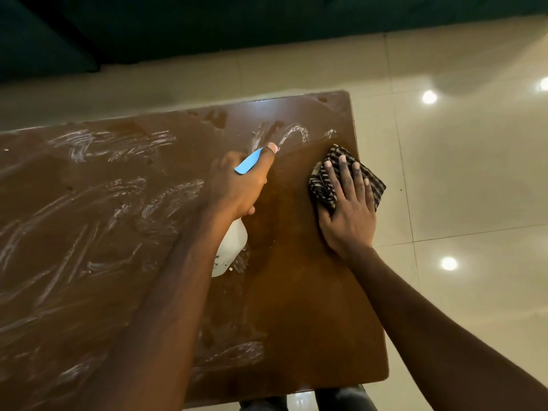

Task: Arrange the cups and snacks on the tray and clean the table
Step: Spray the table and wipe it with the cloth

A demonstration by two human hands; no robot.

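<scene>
My left hand [237, 185] grips a white spray bottle [229, 252] with a blue trigger head [248, 166], held over the brown wooden table [311, 307]. My right hand [347, 209] presses flat, fingers spread, on a dark striped cloth [321, 185] near the table's right edge. White foam streaks [112, 143] cover the left and far parts of the tabletop; the strip between my hands looks wiped and wet. No cups, snacks or tray are in view.
The table's right edge [373, 262] borders a glossy beige tiled floor [474, 173] with ceiling-light reflections. A dark wall or furniture [207, 25] runs along the far side. My legs show under the near edge.
</scene>
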